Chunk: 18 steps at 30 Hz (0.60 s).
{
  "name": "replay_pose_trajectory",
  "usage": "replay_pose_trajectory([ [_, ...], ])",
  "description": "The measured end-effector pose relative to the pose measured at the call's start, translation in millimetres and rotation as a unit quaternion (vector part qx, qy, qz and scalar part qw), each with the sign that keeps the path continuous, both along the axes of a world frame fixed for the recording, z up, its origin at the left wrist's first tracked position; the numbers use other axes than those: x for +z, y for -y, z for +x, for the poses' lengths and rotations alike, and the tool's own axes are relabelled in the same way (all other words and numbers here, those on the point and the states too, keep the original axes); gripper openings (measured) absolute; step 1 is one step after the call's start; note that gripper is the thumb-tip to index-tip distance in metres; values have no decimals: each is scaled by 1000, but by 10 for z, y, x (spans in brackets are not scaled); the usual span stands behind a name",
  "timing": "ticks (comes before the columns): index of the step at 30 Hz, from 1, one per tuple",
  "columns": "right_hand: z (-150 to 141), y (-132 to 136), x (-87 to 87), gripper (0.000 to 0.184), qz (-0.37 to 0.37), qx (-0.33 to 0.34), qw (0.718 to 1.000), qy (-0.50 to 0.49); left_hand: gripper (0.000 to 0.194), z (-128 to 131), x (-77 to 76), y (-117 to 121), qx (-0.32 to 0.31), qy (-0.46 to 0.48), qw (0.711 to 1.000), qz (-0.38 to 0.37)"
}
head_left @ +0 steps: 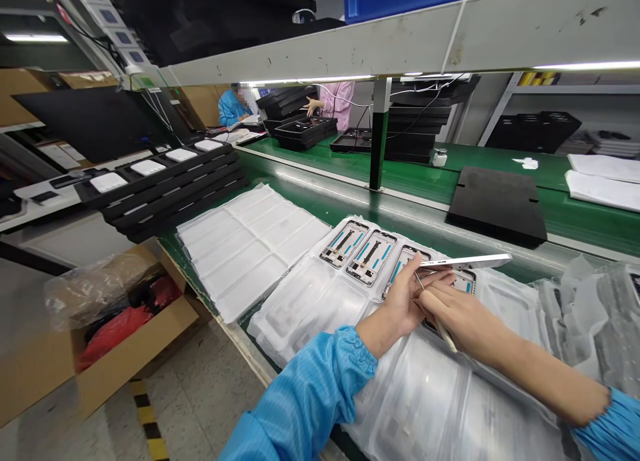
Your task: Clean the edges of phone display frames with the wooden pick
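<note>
Thin silver phone panel point(465, 262) lies edge-on above the phone frames point(371, 258), its long axis running rightward from the right hand point(467, 314), whose fingers point(440, 279) appear clamped on its near end, the left hand point(393, 308) just beside, grip indeterminate.

readable text: none | phone frame point(371, 258) blue strips: perhaps printed, too small to tell

A worker in blue sleeves point(310, 401) holds a slim silver phone frame point(465, 262) in the left hand point(397, 308) and a white pen-like tool point(443, 324) in the right hand point(465, 314), above phone frames point(371, 258) in a white plastic tray point(295, 314) on a green workbench point(550, 188).
</note>
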State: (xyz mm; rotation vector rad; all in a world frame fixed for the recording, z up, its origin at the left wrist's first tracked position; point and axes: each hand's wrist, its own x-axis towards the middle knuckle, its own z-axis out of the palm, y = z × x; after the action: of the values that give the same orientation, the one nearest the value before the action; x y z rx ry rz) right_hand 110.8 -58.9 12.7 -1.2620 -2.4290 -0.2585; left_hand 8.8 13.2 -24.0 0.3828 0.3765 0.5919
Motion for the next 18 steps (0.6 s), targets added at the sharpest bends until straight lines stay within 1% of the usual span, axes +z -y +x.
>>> replay_pose_trajectory([
  [4, 21, 17, 54, 25, -24, 6, 1000, -20, 50, -14, 52, 6, 2, -3, 1000, -8],
  [9, 81, 36, 96, 26, -37, 3, 992, -124, 49, -51, 152, 9, 1, -10, 1000, -18],
  [11, 98, 42, 109, 27, -44, 5, 988, -150, 50, -62, 184, 10, -4, -16, 1000, -19],
  [14, 105, 50, 145, 28, -54, 7, 986, -158, 48, -63, 208, 11, 5, -16, 1000, -23],
  [18, 94, 59, 229, 27, -49, 11, 988, -147, 44, -44, 174, 16, 21, -15, 999, -20],
])
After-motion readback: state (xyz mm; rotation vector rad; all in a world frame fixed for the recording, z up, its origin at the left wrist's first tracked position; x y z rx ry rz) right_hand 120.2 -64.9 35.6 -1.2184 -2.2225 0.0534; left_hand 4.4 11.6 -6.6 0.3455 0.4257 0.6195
